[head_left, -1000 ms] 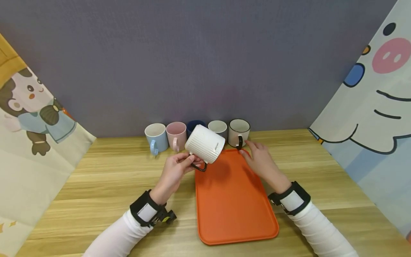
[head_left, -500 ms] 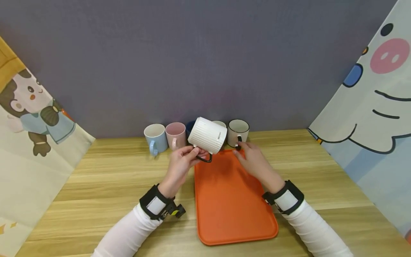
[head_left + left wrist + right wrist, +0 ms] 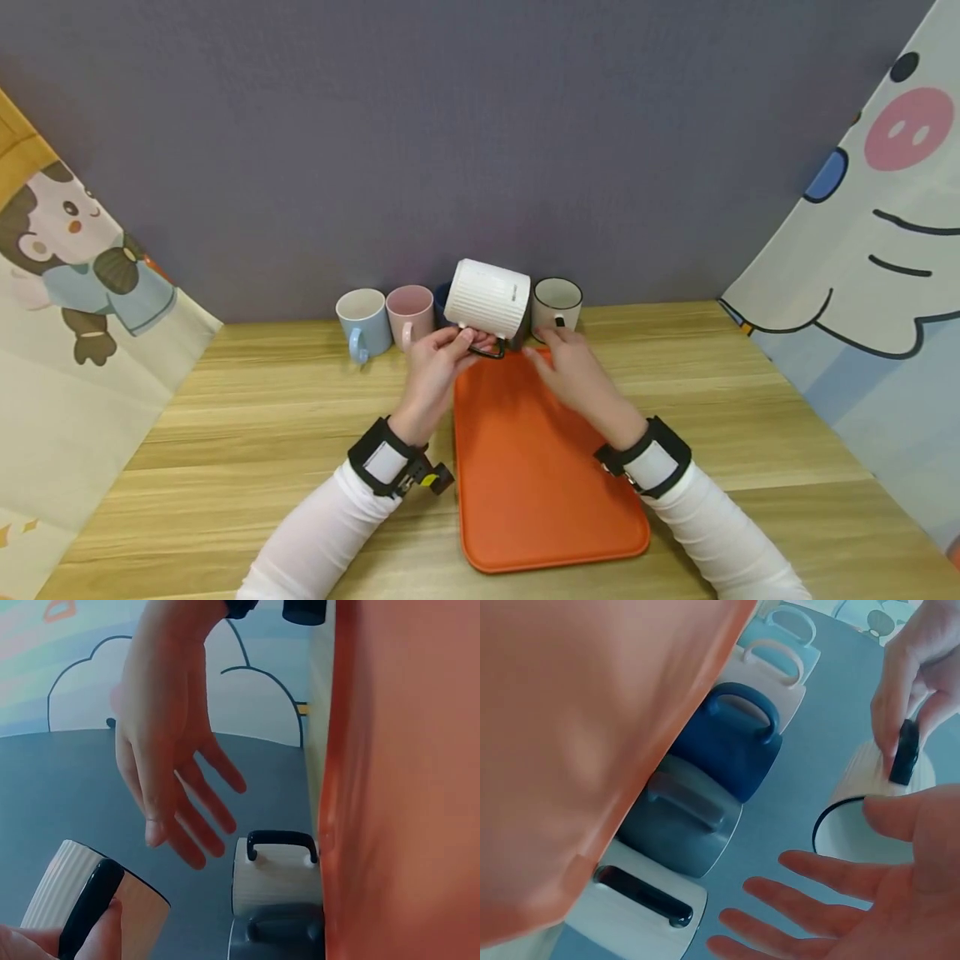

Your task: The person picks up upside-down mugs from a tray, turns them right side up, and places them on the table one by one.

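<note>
My left hand (image 3: 435, 367) grips the black handle of a white ribbed mug (image 3: 489, 297), which is lifted and lies tipped sideways, its black-rimmed mouth (image 3: 847, 817) turned toward my right hand. My right hand (image 3: 581, 377) is in the air with spread, fairly straight fingers; in the right wrist view it is close to that mouth, and whether they touch is hard to tell. Behind the right hand in the head view stands a white mug with a black rim (image 3: 557, 302). An orange tray (image 3: 551, 467) lies below both hands.
Along the grey back wall stand a light blue mug (image 3: 365, 321), a pink mug (image 3: 411, 312), a dark blue mug (image 3: 727, 746) and a grey mug (image 3: 682, 817). The held mug partly hides the last two in the head view. Printed cloth panels (image 3: 862, 242) border both sides.
My left hand has carried the ribbed mug up and to the right, turning it nearer level. The right hand has shifted left, from beside the black-rimmed mug's handle toward the held mug.
</note>
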### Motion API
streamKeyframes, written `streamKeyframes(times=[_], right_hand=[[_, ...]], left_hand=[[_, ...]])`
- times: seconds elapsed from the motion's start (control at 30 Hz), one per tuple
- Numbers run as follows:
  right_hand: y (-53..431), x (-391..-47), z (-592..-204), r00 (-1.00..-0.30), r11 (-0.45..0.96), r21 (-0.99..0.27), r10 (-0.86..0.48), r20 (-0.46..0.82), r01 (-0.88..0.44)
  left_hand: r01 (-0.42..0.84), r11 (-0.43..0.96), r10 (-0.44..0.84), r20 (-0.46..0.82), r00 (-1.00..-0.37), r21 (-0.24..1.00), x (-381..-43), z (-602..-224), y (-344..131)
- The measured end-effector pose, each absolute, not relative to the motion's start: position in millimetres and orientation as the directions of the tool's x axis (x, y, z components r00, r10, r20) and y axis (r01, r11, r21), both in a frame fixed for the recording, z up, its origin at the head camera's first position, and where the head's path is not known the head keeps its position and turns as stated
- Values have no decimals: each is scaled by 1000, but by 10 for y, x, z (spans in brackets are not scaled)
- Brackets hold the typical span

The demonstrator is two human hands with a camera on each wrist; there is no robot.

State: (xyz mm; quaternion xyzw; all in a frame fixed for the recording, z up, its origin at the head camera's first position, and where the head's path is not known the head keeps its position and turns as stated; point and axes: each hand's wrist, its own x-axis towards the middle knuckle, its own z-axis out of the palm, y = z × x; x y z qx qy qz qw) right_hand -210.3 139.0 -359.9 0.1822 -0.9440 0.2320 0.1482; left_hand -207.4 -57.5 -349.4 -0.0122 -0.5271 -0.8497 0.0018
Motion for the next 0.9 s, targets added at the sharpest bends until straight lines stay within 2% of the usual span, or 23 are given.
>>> streamKeyframes(times=[0.33, 0.63, 0.9], right_hand=[[1281, -2100, -3565, -865, 814, -377, -276, 418, -442], [1149, -2062, -3490, -852, 759, -503, -128, 507, -413], [1103, -2102, -3447, -857, 711, -600, -6, 515, -366]], left_hand=[[7, -484, 5, 11, -1000, 875, -2161, -3461, -467], [38, -545, -29, 27, -999, 837, -2213, -3412, -351], [44, -580, -57, 13, -998, 813, -2223, -3338, -255]])
